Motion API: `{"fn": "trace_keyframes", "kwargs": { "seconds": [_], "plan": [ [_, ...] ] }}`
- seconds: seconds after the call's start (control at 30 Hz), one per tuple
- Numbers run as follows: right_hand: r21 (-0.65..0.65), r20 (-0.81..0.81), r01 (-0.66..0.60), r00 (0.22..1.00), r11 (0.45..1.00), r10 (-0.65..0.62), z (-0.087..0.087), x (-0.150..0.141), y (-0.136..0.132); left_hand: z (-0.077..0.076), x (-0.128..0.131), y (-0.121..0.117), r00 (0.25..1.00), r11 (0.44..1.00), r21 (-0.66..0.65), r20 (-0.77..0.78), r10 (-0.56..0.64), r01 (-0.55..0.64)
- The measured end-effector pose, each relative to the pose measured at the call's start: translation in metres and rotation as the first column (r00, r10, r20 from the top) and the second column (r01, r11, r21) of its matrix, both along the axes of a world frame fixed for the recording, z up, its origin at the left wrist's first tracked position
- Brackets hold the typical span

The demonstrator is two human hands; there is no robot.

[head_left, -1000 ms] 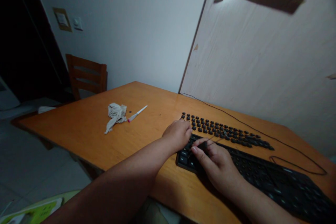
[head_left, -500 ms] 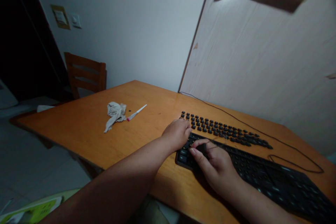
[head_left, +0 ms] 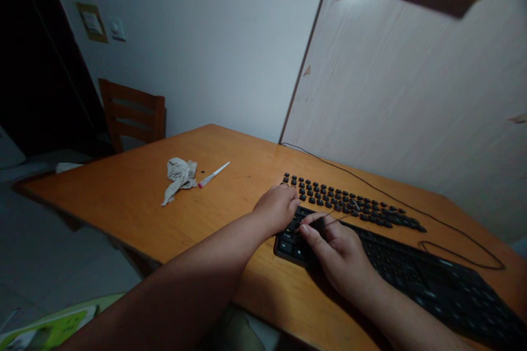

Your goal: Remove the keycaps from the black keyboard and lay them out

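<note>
A black keyboard (head_left: 415,271) lies along the near right part of the table, many of its keycaps off. My left hand (head_left: 278,205) is closed over its far left corner, the fingers curled down and partly hidden. Just to the right, above the left-end keys, my right hand (head_left: 335,241) pinches what looks like a wire keycap puller (head_left: 334,216). Thin wires stick out past the knuckles; the end near the keys is hard to see. Loose black keycaps (head_left: 329,194) are laid out in rows behind the keyboard, close to my left fingers.
A crumpled grey cloth (head_left: 180,175) and a white brush (head_left: 214,174) with a pink end lie on the wooden table (head_left: 230,148) to the left, a small dark piece between them. The black cable (head_left: 370,185) runs along the wall side. A wooden chair (head_left: 134,112) stands beyond.
My right hand has tilted slightly and the wires now show more clearly above it. My left hand stays on the keyboard corner. The view has shifted a little.
</note>
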State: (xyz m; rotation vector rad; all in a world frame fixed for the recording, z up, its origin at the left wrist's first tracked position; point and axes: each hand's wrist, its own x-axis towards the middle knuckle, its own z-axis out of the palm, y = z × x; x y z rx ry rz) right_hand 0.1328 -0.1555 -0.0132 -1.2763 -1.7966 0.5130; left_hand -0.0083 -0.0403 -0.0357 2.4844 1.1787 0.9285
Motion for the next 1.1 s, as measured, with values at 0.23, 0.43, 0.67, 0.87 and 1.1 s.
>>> {"fn": "trace_keyframes", "kwargs": {
  "seconds": [0.23, 0.43, 0.67, 0.87, 1.1],
  "plan": [
    [0.025, 0.052, -0.027, 0.998, 0.999, 0.026, 0.003, -0.001, -0.003, 0.0, 0.0, 0.0, 1.0, 1.0, 0.011, -0.006, 0.001, -0.001],
    [-0.036, 0.051, -0.084, 0.995, 0.996, 0.086, 0.007, -0.01, -0.002, -0.002, 0.001, 0.001, 1.0, 1.0, -0.005, 0.003, 0.007, -0.007],
    [-0.098, 0.0, -0.087, 0.996, 0.991, 0.087, 0.006, -0.013, 0.005, -0.002, 0.003, 0.004, 1.0, 0.998, -0.07, 0.004, 0.011, -0.011],
    [-0.051, 0.006, -0.086, 0.996, 0.995, 0.086, 0.005, -0.011, 0.007, -0.002, 0.004, 0.004, 1.0, 0.998, -0.059, 0.029, 0.003, -0.002],
    [-0.026, -0.037, -0.048, 0.998, 0.999, 0.047, 0.0, -0.009, 0.004, 0.0, 0.001, 0.002, 0.999, 0.999, -0.034, 0.037, -0.013, 0.014]
  ]
}}
